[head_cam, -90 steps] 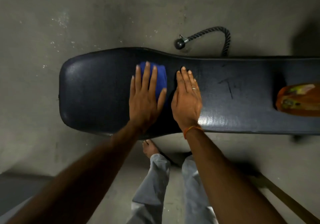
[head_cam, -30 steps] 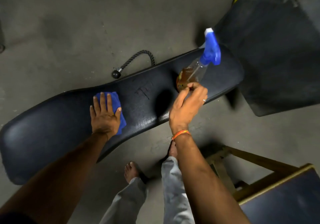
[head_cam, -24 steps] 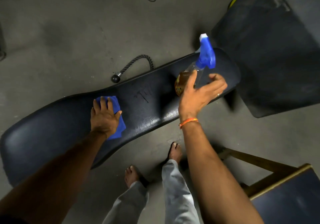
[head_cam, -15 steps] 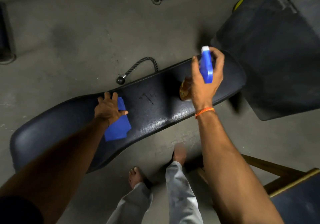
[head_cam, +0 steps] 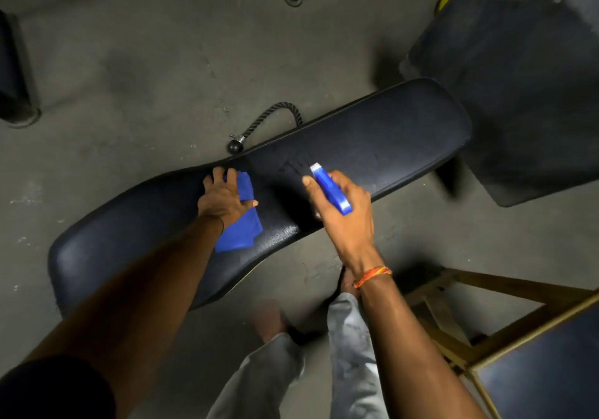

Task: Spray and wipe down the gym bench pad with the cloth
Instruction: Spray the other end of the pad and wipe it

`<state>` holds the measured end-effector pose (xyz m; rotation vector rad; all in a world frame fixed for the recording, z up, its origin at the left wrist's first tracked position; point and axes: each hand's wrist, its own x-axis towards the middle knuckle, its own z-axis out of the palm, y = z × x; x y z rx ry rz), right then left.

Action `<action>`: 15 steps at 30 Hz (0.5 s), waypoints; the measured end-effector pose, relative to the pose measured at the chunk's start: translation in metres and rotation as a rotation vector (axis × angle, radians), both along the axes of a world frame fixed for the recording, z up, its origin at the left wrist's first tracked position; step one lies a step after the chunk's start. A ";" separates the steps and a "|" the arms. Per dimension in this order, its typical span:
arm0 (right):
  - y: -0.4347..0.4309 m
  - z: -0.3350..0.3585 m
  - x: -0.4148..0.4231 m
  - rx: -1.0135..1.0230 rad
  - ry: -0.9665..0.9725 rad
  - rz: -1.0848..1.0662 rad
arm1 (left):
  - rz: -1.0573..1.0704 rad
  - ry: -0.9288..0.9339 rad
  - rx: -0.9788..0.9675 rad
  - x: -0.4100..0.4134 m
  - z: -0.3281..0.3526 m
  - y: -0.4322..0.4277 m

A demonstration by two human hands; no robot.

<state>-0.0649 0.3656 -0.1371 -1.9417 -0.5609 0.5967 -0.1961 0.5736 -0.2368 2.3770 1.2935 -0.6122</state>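
Item one, the bench pad: a long dark vinyl surface running from near left to far right across the concrete floor, with a scuffed patch at its middle just ahead of the nozzle. Item two, the spray bottle: blue trigger head and white nozzle tip showing, body hidden under your right hand, whose grip is wrapped closed around the neck, forefinger forward near the trigger. Item three, the blue cloth: lying flat on the pad's middle, its far end pinned under your left hand, which rests spread and flat on it rather than closed round it, the near end trailing free toward the pad's near edge. Item four, off the task: a black rope handle on the floor beyond the pad, a wooden-framed stool at near right, a second dark pad at far right. Step in hand, by my reading: spraying the stretch to the right of the cloth. Keep the nozzle aimed down at the vinyl and clear of your left fingers; a short pull or two should wet it without pooling. Hold the cloth flat so it is ready to sweep rightward through the wet patch in overlapping passes out to the pad's far right end.
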 end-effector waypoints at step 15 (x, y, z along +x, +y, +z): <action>-0.047 -0.088 -0.061 -0.288 0.198 -0.114 | 0.046 0.127 -0.073 -0.003 -0.001 -0.002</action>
